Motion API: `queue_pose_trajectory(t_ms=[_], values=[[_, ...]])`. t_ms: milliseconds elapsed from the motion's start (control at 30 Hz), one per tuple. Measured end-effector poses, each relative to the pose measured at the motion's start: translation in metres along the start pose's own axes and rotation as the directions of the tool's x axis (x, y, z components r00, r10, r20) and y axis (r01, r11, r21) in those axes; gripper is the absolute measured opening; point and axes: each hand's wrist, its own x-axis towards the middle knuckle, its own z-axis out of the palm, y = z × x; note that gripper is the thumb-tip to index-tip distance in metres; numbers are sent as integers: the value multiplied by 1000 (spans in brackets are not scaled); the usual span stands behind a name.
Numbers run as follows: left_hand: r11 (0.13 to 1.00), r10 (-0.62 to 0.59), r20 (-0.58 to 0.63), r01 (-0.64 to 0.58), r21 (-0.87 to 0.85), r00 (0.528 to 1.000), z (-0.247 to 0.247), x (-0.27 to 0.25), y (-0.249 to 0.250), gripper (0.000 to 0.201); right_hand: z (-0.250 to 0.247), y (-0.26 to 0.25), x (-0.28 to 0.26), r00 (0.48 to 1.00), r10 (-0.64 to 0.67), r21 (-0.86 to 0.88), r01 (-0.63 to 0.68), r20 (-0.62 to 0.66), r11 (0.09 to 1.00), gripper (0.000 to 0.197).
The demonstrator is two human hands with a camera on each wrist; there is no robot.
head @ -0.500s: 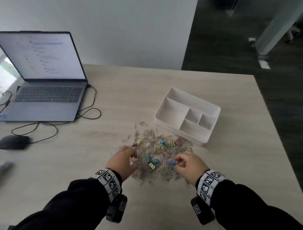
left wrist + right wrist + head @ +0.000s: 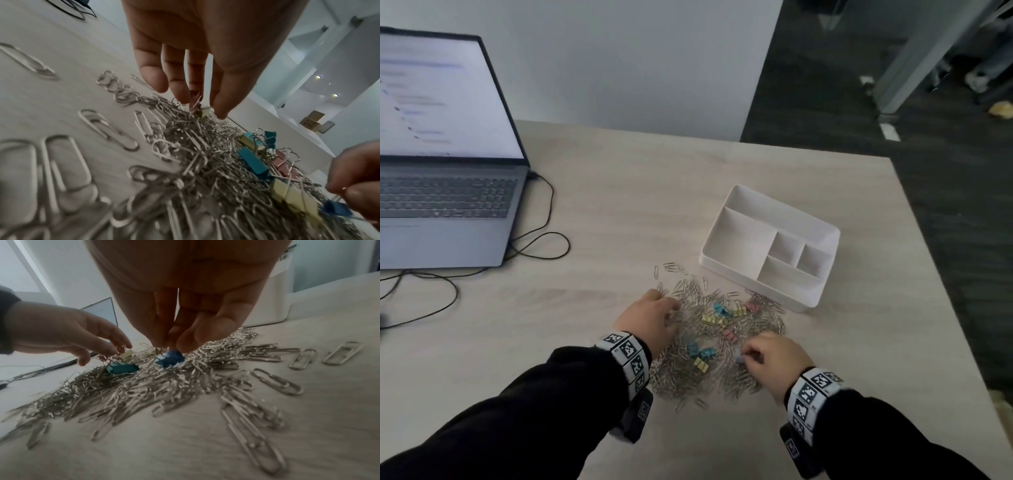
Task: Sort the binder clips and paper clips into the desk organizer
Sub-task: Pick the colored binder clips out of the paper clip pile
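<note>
A heap of silver paper clips (image 2: 685, 377) lies on the table, with teal (image 2: 720, 310), yellow (image 2: 710, 320) and pink (image 2: 751, 306) binder clips mixed in. The white desk organizer (image 2: 784, 206) stands just behind it to the right, all its compartments bare. My left hand (image 2: 200, 105) is at the heap's left edge, its fingertips pinching a pink binder clip (image 2: 194, 97) just above a yellow one (image 2: 202, 113). My right hand (image 2: 171, 346) at the heap's near right pinches the wire handles of a dark blue binder clip (image 2: 169, 359).
An open laptop (image 2: 445, 205) sits at the far left, and its black cable (image 2: 544, 240) loops toward the heap. The table's right edge (image 2: 941, 284) runs close behind the organizer. Loose paper clips (image 2: 277, 382) lie scattered around the heap.
My right hand has drawn slightly back toward me with the dark blue clip. My left hand has shifted a little farther along the heap's left edge.
</note>
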Motion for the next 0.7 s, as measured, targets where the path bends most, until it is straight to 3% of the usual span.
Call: queue_pose_trajectory(t_ms=[133, 267, 467, 567, 700], values=[[999, -20, 6, 21, -43, 1000, -2, 4, -6, 13, -8, -9, 7, 999, -20, 80, 22, -30, 997, 11], [976, -105, -55, 93, -195, 993, -11, 0, -17, 12, -20, -31, 23, 996, -23, 206, 41, -89, 978, 9], [814, -416, -113, 315, -487, 902, -31, 1, -60, 8, -26, -75, 64, 1000, -5, 422, 5, 0, 907, 6], [770, -482, -117, 356, -529, 868, -39, 3, -78, 11, -19, -99, 92, 1000, 20, 444, -11, -15, 896, 6], [757, -506, -103, 383, -529, 856, -46, 5, -89, 8, -10, -125, 125, 999, 46, 485, -43, 6, 873, 6]])
